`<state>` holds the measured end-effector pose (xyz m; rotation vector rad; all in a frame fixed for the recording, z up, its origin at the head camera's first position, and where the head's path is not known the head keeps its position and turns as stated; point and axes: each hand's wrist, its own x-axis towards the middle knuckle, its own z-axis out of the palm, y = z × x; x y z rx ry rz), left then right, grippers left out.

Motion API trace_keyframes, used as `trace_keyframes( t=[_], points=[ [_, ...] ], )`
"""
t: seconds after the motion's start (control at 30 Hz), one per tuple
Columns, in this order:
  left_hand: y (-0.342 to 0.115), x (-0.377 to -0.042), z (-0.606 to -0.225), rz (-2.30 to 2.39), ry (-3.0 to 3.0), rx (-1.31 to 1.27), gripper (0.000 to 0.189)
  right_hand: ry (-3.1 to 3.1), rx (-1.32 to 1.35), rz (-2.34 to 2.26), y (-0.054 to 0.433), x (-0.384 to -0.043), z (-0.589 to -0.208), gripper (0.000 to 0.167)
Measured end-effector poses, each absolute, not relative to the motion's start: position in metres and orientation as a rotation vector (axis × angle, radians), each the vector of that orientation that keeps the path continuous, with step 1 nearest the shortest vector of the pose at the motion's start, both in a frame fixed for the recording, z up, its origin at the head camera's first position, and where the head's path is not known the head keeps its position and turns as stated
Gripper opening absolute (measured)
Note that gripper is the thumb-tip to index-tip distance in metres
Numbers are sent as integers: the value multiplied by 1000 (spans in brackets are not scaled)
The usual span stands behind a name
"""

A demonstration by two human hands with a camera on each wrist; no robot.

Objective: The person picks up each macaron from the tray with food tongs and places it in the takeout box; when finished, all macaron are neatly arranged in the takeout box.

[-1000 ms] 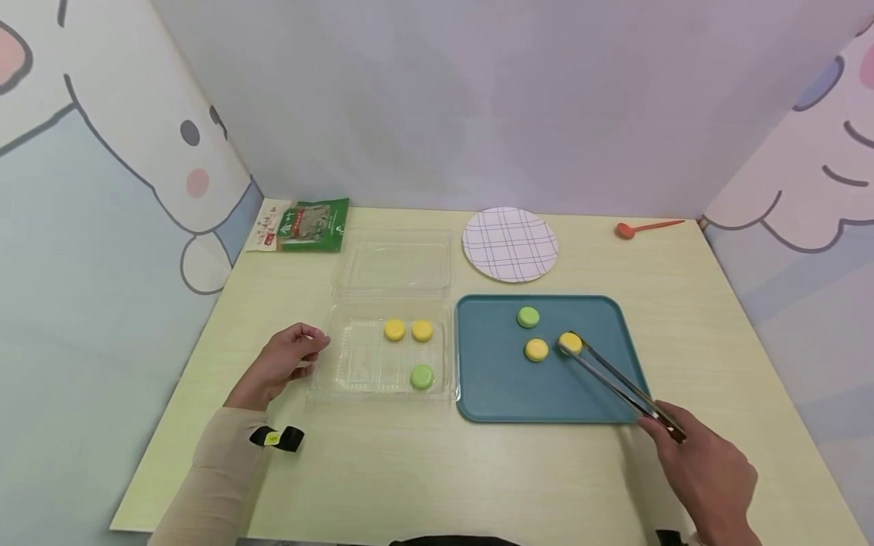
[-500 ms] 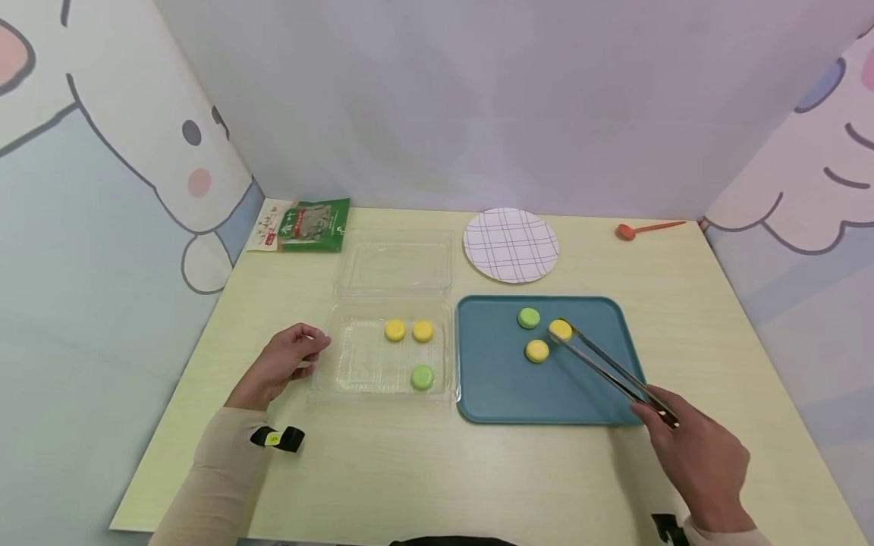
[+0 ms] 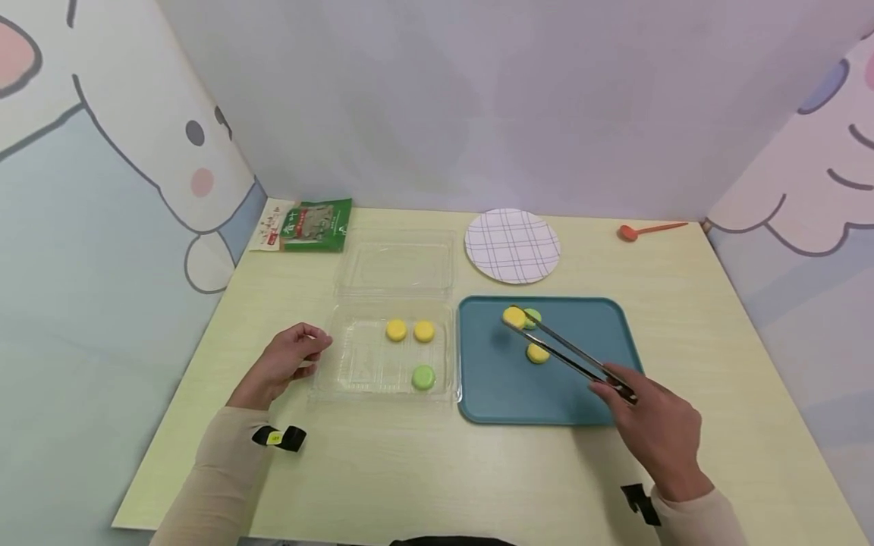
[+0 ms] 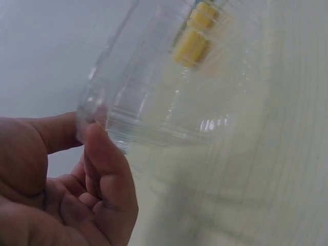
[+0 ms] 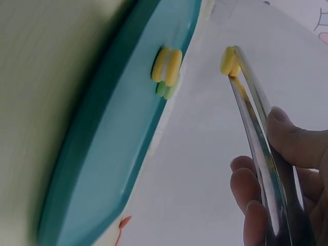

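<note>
My left hand (image 3: 283,362) pinches the left rim of a clear plastic container (image 3: 362,356) between thumb and finger, as the left wrist view shows close up. Inside it lie two yellow macarons (image 3: 396,330) and one green macaron (image 3: 423,378); its lid (image 3: 396,265) is folded back behind. My right hand (image 3: 655,425) grips metal tongs (image 3: 580,356), whose tips hold a yellow macaron (image 3: 514,318) above the blue tray (image 3: 492,394). On the tray are another yellow macaron (image 3: 537,354), partly behind the tongs, and a green macaron (image 3: 531,318), partly covered by the held one.
A round checked plate (image 3: 512,246) stands behind the tray. At the back left lies a green and white food packet (image 3: 307,225), and at the back right an orange spoon (image 3: 638,230). A wall closes off the table's far edge.
My right hand has moved left with the tongs, carrying the yellow macaron up off the tray toward the container. My left hand stays at the container's rim.
</note>
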<state>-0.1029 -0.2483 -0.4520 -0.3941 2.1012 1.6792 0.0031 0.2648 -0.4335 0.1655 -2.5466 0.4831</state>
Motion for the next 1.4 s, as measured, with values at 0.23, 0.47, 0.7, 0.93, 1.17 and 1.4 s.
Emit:
trace_keyframes(
  t=[0.23,0.47,0.7,0.93,1.17,1.4],
  points=[
    [-247,-103,-450,1675,2102,-387,21,-2500,319,505,247,-8,-428,74],
    [-247,-101,-450,1678,2108,-394,23,-2513,460,538,229,-20,-422,71],
    [-247,-102,-450,1668,2108,-402,23,-2494,634,596,209,-30,-422,65],
    [-249,-103,-453,1667,2095,-404,21,-2483,708,595,196,-36,-421,60],
    [-249,-103,-453,1680,2094,-385,21,-2514,772,608,187,-42,-419,57],
    [-247,-105,-451,1656,2100,-394,21,-2553,811,581,183,-45,-420,39]
  ],
)
